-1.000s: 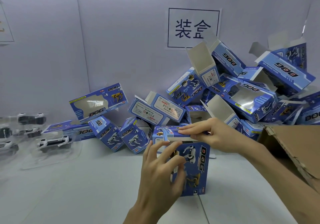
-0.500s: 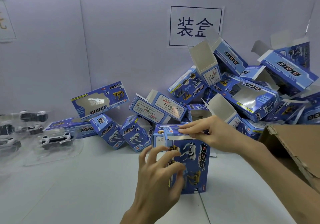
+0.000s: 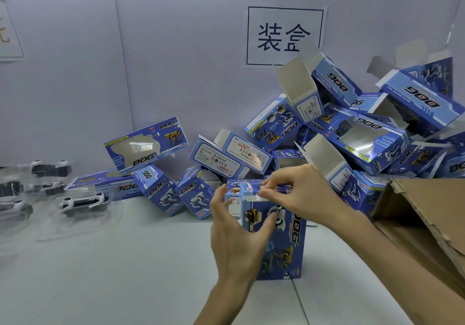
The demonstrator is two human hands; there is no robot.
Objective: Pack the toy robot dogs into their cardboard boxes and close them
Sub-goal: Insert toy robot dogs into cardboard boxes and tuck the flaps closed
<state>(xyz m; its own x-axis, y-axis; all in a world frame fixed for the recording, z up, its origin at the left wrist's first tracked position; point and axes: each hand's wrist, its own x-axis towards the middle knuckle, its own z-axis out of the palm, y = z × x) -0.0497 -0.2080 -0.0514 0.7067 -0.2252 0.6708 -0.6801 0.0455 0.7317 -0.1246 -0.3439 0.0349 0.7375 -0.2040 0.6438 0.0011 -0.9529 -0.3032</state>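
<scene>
A blue DOG toy box (image 3: 286, 244) stands on end on the white table, just in front of me. My left hand (image 3: 234, 239) grips its left side, thumb on the printed front and fingers curled behind. My right hand (image 3: 297, 193) pinches the top flap of that box at its upper edge. Toy robot dogs in clear plastic trays (image 3: 83, 202) lie at the far left. What is inside the upright box is hidden.
A heap of blue DOG boxes (image 3: 352, 133), several with open flaps, is piled against the back wall from centre to right. A brown cardboard carton (image 3: 427, 224) lies open at the right edge. A paper sign (image 3: 284, 35) hangs on the wall.
My left hand slid from the box's front to its left side. My right hand's fingers curled tighter onto the top flap. The box stayed upright in place.
</scene>
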